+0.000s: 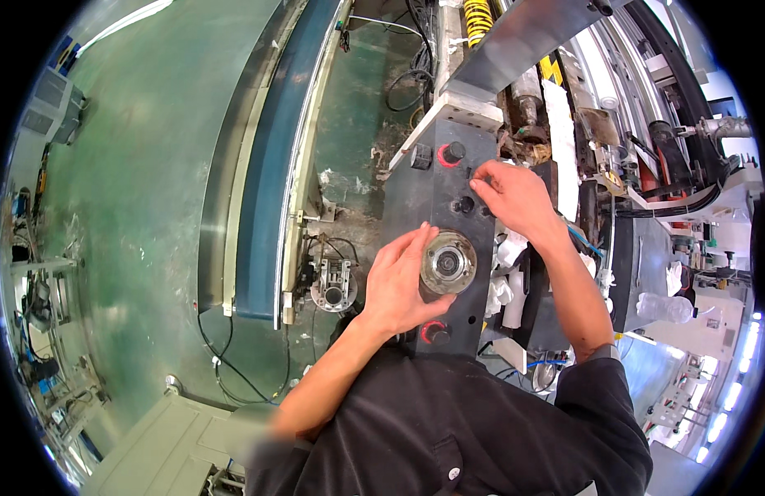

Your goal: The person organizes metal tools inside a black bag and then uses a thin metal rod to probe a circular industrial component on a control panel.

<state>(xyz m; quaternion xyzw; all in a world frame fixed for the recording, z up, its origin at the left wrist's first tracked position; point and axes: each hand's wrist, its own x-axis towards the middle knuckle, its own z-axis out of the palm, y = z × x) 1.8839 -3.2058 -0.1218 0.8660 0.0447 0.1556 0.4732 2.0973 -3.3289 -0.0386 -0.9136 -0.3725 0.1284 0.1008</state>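
A round metal flange with concentric rings at its centre sits on the dark metal machine plate in front of me. My left hand is wrapped about the flange's left side, fingers at its upper edge and thumb below, gripping its rim. Beyond it, my right hand hangs over the plate's right edge with thumb and fingertips pinched together. Whatever is between those fingertips is too small to make out. Close by are a dark bolt head and a black knob with a red ring. Another red-ringed knob is nearest me.
To the left runs a long blue conveyor belt beside a green floor. A metal fitting with cables stands between belt and plate. On the right are machine rollers, white rags and a clear plastic bottle.
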